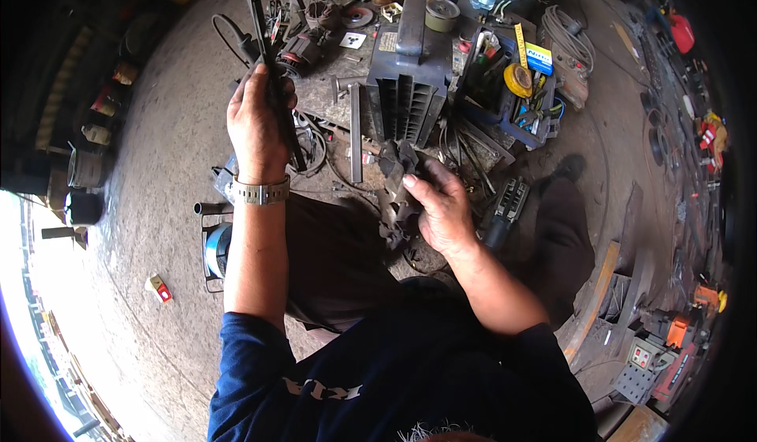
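Observation:
My left hand (259,130), with a watch (262,192) on its wrist, is closed round a long, dark metal bar (259,20). The bar stands up steeply, its upper end at the top edge of the picture. In my right hand (445,209) a crumpled dark rag (397,175) is pinched between thumb and fingers, and part of it hangs down. Just beyond the rag is a blue-grey metal machine (412,40) with a top handle and a slatted end. A flat metal strip (356,138) lies left of the machine.
Right of the machine, an open tool box (516,126) holds tools and a yellow tape measure (518,80). An angle grinder (303,50) lies beyond my left hand. Coiled cable (569,40) is at the far right. A small red and tan box (160,288) lies on the floor at left.

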`<state>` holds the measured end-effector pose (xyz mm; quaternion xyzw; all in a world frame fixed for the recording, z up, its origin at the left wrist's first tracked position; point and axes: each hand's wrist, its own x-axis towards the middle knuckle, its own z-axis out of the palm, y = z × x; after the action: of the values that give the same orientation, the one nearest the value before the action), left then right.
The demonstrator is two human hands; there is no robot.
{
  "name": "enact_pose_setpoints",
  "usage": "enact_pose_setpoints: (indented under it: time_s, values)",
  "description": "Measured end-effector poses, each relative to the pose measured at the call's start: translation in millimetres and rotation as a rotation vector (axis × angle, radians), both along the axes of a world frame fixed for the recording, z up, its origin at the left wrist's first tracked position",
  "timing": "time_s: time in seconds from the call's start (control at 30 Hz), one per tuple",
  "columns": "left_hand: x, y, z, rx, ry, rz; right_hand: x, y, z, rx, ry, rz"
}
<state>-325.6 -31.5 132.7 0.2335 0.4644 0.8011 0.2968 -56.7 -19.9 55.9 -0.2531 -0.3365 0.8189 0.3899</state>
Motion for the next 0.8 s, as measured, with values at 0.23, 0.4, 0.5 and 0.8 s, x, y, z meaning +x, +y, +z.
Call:
enact_pose_setpoints:
  time_s: [0.23,0.4,0.5,0.8]
  values:
    - [-6.1,7.8,-33.3,-0.245,0.044,-0.002,-74.3,26.4,11.8,0.437,-0.133,-0.439]
    - [21.8,21.5,-35.0,-0.298,0.047,-0.101,-104.2,41.0,8.8,0.547,-0.294,-0.592]
    - [30.0,35.0,-35.9,-0.290,0.168,-0.187,-104.3,41.9,12.7,0.553,-0.429,-0.609]
    - [47.0,40.1,-29.6,-0.222,0.168,-0.300,-106.6,46.8,15.2,0.595,-0.498,-0.665]
